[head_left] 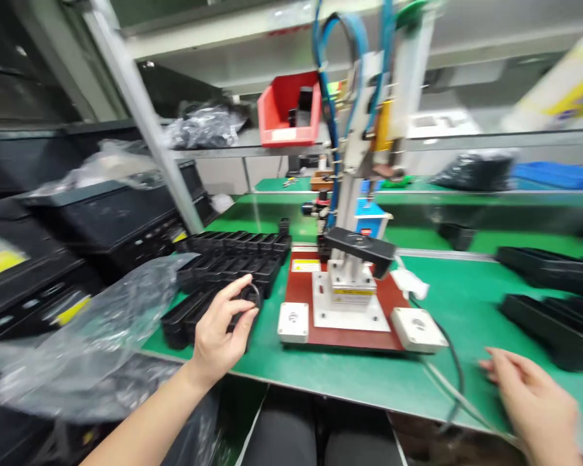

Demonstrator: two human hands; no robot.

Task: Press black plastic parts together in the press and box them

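My left hand [226, 333] pinches a thin black ring [258, 293] between thumb and fingertips, just in front of rows of black plastic housings [233, 262] on the left of the bench. My right hand [532, 395] hovers over the green bench top at the right, fingers loosely stretched and slightly blurred, with nothing visible in it. Between the hands stands a pneumatic press [354, 129] on a reddish-brown base [340, 338]. One black plastic housing [360, 247] lies across its fixture. White button boxes [293, 321] flank the base on both sides.
More black housings [558, 330] lie at the right. Clear plastic film [107, 330] drapes over the left side near black crates [111, 217]. A red bin [289, 110] sits on the shelf above. Cables [459, 395] run over the bench's front edge.
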